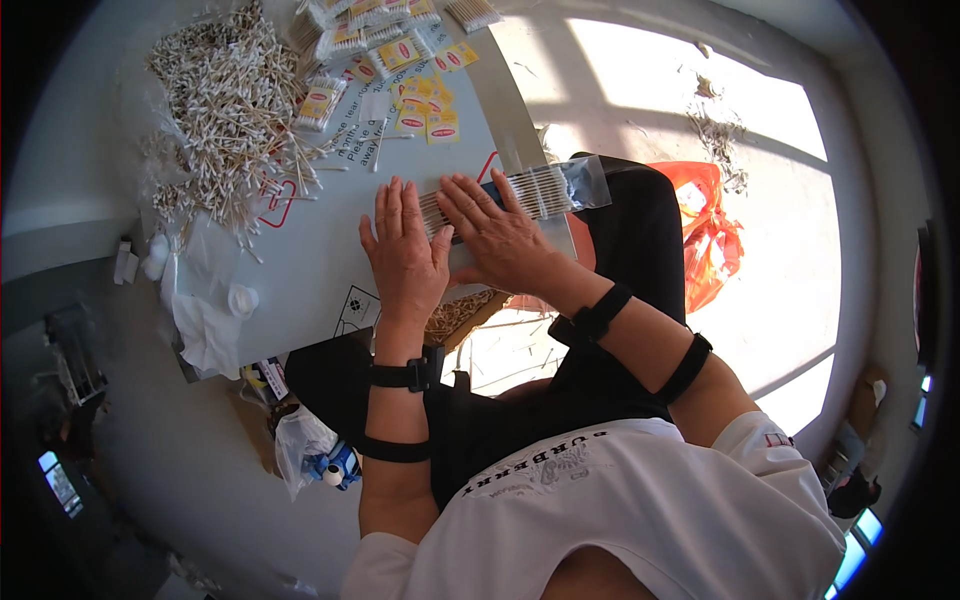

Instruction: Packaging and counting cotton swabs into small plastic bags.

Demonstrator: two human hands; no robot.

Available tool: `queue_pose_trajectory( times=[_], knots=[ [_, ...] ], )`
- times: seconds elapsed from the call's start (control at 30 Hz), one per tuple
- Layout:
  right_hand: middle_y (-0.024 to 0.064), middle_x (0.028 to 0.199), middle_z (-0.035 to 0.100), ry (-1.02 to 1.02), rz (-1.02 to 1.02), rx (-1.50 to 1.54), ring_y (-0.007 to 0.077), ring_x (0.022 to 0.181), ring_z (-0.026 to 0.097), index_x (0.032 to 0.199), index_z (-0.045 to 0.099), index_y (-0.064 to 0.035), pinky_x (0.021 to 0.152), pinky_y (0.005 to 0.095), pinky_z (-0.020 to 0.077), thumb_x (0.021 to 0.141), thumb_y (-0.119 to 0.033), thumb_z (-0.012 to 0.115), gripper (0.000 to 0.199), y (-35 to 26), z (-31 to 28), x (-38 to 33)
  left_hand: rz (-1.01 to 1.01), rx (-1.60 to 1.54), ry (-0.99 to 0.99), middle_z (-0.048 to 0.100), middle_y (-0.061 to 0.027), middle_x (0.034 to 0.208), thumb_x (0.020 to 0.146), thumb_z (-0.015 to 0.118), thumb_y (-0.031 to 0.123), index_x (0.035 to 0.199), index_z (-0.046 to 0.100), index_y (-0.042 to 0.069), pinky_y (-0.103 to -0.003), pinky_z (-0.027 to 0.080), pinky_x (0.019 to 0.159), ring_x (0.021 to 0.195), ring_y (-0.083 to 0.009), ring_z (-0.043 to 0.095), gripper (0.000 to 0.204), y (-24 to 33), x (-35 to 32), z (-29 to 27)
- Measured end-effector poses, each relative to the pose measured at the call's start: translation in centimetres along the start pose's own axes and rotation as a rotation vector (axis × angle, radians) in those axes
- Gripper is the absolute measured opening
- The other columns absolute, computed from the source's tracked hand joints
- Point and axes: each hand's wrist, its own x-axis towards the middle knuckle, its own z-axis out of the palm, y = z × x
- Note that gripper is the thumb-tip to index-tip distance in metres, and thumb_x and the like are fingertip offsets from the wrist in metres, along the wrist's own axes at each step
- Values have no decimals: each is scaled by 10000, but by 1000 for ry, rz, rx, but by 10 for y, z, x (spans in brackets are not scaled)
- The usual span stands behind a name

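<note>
From the left: the big heap of loose cotton swabs (225, 110) is best kept clear of my work, so no stray stick slips in. My left hand (405, 250) should, I judge, act as a stop by the near end of the row, so the sticks stay even and parallel. The clear packet of swabs (545, 192) lies slantwise on the grey tabletop (330, 240) in front of me, its right end seeming to reach past the edge; light, level pressure suits it, since thin sticks may roll or bend.

As for grip, my left fingers are straight and close together, palm down, the thumb apart at the packet's left end; they clasp nothing that I can see. My right hand (505, 240) lies flat across the packet, fingers extended, touching without pinching. Whether its thumb bears underneath, I cannot tell.
</note>
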Motion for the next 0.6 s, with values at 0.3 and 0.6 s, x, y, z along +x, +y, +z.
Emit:
queue_pose_trajectory(
  times=[0.3,0.6],
  knots=[
    [191,1461,395,125,92,199,300,1427,280,1251,537,36,1164,463,240,768,-272,760,615,27,-35,-22,-286,-165,65,641,-127,965,756,776,182,939,664,21,-418,509,798,947,-324,609,268,4,113,3],
    [145,1083,630,155,455,603,320,981,632,1057,683,-18,857,392,518,777,-139,732,309,81,-43,70,-457,-141,13,693,-124,868,719,815,231,830,676,45,-411,511,703,821,-293,670,257,6,122,19]
  ],
)
